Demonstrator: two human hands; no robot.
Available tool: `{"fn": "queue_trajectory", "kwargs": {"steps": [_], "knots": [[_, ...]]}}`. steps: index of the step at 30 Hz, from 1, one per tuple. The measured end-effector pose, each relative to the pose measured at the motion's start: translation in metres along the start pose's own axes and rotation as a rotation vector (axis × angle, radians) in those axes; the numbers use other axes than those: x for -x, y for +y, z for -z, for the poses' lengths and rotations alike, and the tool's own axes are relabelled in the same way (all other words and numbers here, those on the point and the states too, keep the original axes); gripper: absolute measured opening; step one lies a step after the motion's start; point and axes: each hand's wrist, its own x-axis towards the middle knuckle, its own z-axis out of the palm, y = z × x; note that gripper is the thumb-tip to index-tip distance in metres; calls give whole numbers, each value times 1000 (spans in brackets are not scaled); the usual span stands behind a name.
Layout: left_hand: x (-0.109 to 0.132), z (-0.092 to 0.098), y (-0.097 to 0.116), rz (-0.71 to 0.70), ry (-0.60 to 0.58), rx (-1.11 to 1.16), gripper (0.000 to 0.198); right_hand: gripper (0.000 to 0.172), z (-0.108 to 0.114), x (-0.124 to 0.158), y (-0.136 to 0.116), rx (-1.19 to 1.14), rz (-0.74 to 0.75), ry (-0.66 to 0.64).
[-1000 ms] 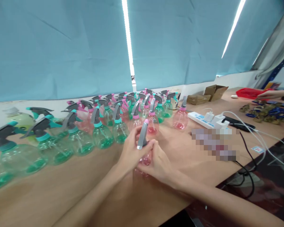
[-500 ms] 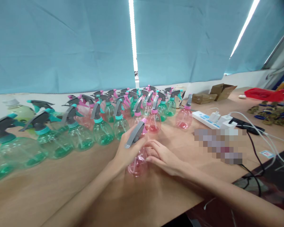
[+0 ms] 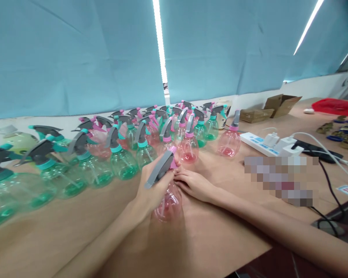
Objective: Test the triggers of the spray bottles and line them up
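Observation:
A pink spray bottle [image 3: 167,204] with a grey and pink trigger head stands on the table in front of me. My left hand [image 3: 153,189] is wrapped round its neck, just under the spray head. At the bottle's right side is my right hand [image 3: 193,184], its fingers together near the neck; whether they grip the bottle is hard to tell. Behind my hands stand another pink bottle [image 3: 189,150] and a green bottle [image 3: 146,153].
Rows of green and pink spray bottles [image 3: 123,164] fill the left and back of the wooden table [image 3: 127,247]. To the right lie a white power strip [image 3: 258,143] with chargers and cables, cardboard boxes [image 3: 281,106] and a red item [image 3: 335,107].
The held bottle's spray head has turned and tilted a little, its grey end shifting left and down. My right hand sits slightly higher. The camera view has shifted somewhat.

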Motion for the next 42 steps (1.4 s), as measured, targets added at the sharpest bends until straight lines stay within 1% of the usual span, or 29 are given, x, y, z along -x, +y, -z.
{"fn": "queue_trajectory", "kwargs": {"steps": [4, 11, 15, 18, 26, 31, 37, 42], "knots": [[0, 0, -2, -1, -12, 25, 12, 25, -5, -8, 0, -33, 8, 10], [-1, 1, -4, 34, -56, 93, 14, 25, -2, -5, -2, -87, -25, 3], [0, 1, -4, 39, -47, 45, 8, 25, 1, -6, -4, -114, -24, -7], [-1, 2, -5, 34, -39, 24, 8, 26, 3, -5, -4, -117, -18, -18], [0, 3, -5, 105, -48, 29, 3, 29, 3, -5, -3, -79, 21, -44], [4, 0, -7, 102, 1, 27, 4, 30, 4, -2, -3, -67, 7, -52], [5, -3, -6, 132, 47, 29, 3, 32, 6, -2, -4, -74, 11, -75], [3, -3, -4, 106, 10, 66, 7, 31, 7, -3, -4, -65, 12, -69]]}}
